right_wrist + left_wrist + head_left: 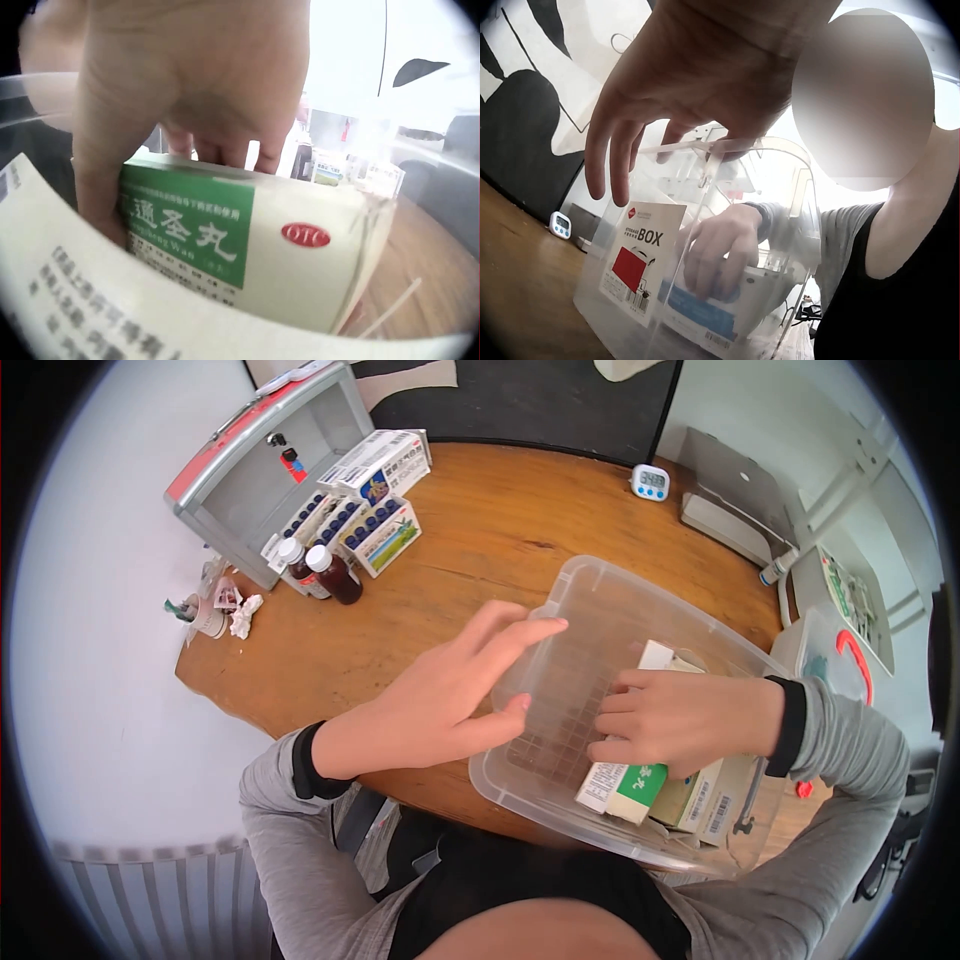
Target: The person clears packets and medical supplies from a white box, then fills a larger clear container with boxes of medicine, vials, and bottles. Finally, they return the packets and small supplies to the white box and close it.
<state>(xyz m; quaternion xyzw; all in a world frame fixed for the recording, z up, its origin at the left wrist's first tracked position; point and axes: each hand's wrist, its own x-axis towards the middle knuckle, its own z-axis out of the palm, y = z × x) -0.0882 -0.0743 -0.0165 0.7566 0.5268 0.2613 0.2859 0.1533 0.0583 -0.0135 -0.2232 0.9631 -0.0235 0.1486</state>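
My right hand (pixel 665 715) reaches down into a clear plastic storage box (pixel 590 572). It grips a white-and-green medicine box (pixel 300 247), its thumb on the near face and its fingers over the far side. More medicine boxes (pixel 712 805) stand beside it in the storage box. A white carton flap with printed text (pixel 90 307) fills the front of the right wrist view. Over the storage box's left rim, my left hand (pixel 435 695) hovers with fingers spread and nothing held. The left wrist view shows a paper label (pixel 641 259) on the storage box's outer wall.
At the back left of the wooden table (pixel 480 510) stands an open grey case with red trim (pixel 240 460). Several medicine cartons (pixel 385 540) and two brown bottles (pixel 335 578) are by it. A white timer (pixel 650 482) sits at the back right, near a grey-white device (pixel 735 500).
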